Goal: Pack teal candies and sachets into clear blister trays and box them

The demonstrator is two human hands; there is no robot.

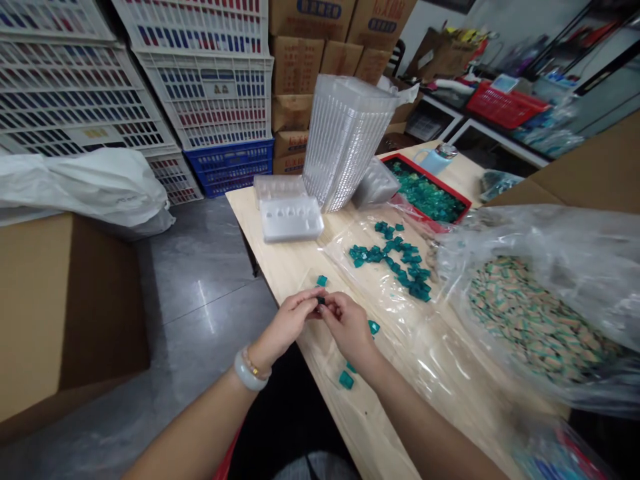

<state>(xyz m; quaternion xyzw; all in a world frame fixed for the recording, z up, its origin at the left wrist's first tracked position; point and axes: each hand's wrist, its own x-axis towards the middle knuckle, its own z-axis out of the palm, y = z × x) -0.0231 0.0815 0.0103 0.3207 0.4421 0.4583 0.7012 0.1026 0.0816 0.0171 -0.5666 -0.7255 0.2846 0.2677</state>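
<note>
My left hand [296, 315] and my right hand [347, 324] meet over the near edge of the table. Both pinch one small dark piece [321, 301] between their fingertips; its exact kind is too small to make out. Just beyond the fingers lies a teal translucent piece [322, 281]. Beside my right hand rests another teal piece [374, 327], and one more teal piece [346, 380] is nearer to me, by the right forearm. Farther off, a loose pile of teal pieces [413, 267] is spread on a clear plastic sheet.
Clear plastic trays [345, 140] stand in a tall stack at the back, beside a lower tray stack [294, 220]. A red tray [467, 203] holds green pieces. At right, a plastic bag [545, 233] contains many small pieces. A cardboard box [35, 313] stands left.
</note>
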